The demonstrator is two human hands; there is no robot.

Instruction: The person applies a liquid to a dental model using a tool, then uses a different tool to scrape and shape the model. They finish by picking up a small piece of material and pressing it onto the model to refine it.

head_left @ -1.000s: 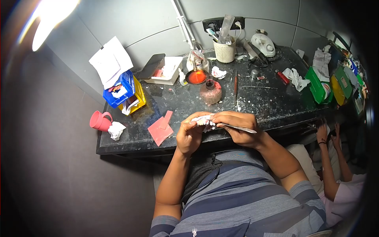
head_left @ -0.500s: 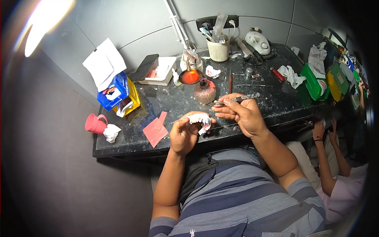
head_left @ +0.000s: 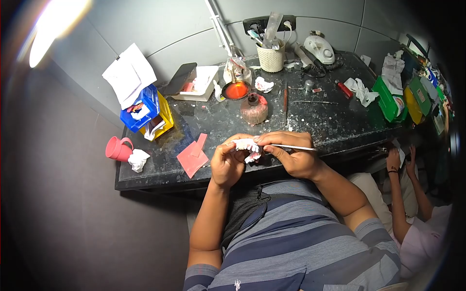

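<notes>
In the head view, my left hand [head_left: 227, 167] is closed around a white, horseshoe-shaped dental cast [head_left: 246, 144] with pink patches, held just over the bench's front edge. My right hand [head_left: 300, 160] pinches a slim wax carving tool [head_left: 295, 147], whose handle points right. Its fingertips meet the cast's right side, hiding the tool's working end. Left of my hands lie pink wax sheets [head_left: 190, 162]. Beyond them stand a round spirit burner [head_left: 254, 110] and a small pan holding orange-red material [head_left: 237, 89].
A pink mug [head_left: 116, 148] and crumpled tissue [head_left: 138, 160] sit at the left edge, near blue and yellow bins [head_left: 165, 116]. Further back are a white box [head_left: 208, 80] and a woven holder [head_left: 271, 59]. A green box [head_left: 386, 99] and another person's hands [head_left: 395, 160] are at right.
My right hand has come down and left from beside the burner to the cast. The tool now points rightward from the fingers. My left hand still holds the cast.
</notes>
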